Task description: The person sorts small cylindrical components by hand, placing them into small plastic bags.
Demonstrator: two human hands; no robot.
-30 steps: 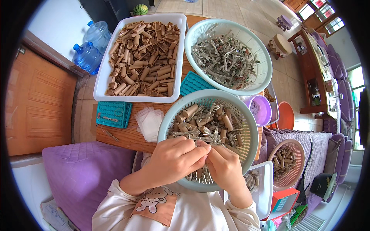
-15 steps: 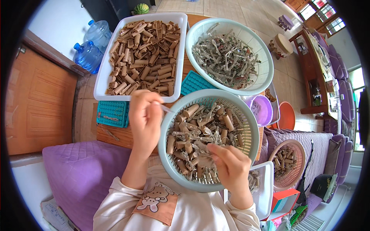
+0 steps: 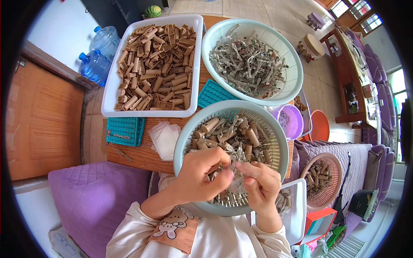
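Over the near pale green basket (image 3: 183, 142), the left hand (image 3: 200, 174) and the right hand (image 3: 260, 185) meet, both grips pinched together on one small clear wrapped piece (image 3: 234, 182). The basket holds brown sticks and rests on the wooden counter (image 3: 142, 157), just beside the white tray (image 3: 109, 92).

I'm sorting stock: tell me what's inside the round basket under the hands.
The near basket holds tan tubes mixed with grey wrapper scraps. The left hand and right hand cover its near part.
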